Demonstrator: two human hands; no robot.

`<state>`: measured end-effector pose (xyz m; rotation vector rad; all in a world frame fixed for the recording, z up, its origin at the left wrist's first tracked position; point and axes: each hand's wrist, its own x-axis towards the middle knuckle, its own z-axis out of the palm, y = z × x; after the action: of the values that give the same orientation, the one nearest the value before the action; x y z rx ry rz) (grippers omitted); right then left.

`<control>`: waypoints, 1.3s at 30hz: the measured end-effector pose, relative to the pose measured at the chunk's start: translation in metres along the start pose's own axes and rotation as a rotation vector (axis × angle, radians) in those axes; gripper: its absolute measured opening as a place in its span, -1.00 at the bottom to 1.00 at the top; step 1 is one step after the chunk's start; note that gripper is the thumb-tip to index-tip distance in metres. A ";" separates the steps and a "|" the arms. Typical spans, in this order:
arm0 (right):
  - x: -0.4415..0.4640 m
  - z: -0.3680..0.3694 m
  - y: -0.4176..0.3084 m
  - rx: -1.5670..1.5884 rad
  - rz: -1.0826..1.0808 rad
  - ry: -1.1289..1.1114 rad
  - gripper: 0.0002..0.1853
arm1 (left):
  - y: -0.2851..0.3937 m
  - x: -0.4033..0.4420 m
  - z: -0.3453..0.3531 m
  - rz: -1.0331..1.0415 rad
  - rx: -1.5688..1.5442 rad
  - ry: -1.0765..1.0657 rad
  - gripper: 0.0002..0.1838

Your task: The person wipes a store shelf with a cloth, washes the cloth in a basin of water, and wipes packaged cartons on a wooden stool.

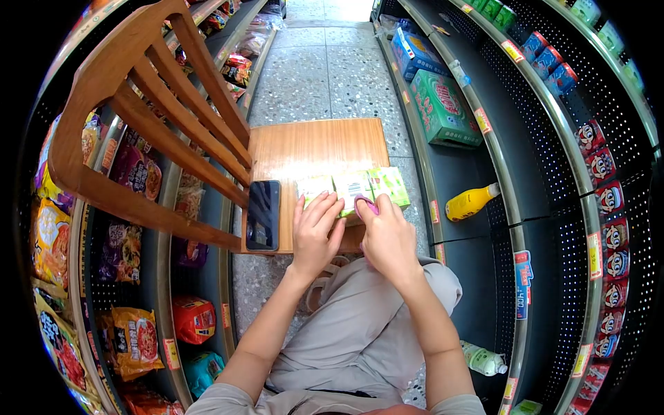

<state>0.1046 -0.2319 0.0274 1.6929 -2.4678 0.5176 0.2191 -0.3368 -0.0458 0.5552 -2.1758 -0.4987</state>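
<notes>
Several green-and-white cartons [353, 182] sit in a row, touching, on the wooden chair's seat [318, 146]. My left hand [315, 235] lies on the left carton with its fingers stretched over the top; it is open. At the right part of the row, my right hand [391, 238] is closed around a pink-purple thing [364, 200], pressed against the cartons. Its kind is mostly hidden by my fingers. A dark phone [263, 216] lies flat on the seat, left of my left hand.
The slatted chair back [187, 90] rises at the left. Shelves flank the aisle: noodle packets [137, 339] left; a green box [443, 107], a yellow bottle [470, 203] and a clear green-labelled bottle [482, 359] right. My bent legs [353, 318] are below the seat's near edge.
</notes>
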 end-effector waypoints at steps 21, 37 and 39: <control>0.055 0.017 0.012 -0.061 0.017 -0.035 -0.75 | 0.000 0.001 -0.001 0.002 -0.003 -0.005 -0.61; 0.047 0.010 0.012 -0.075 0.092 -0.057 -0.76 | 0.002 -0.001 -0.001 -0.019 -0.023 -0.010 -0.62; 0.044 0.011 0.013 -0.069 0.094 -0.064 -0.76 | 0.001 -0.001 -0.001 -0.017 -0.026 -0.008 -0.62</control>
<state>0.0775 -0.2699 0.0266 1.5986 -2.5881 0.3886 0.2201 -0.3357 -0.0450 0.5592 -2.1710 -0.5384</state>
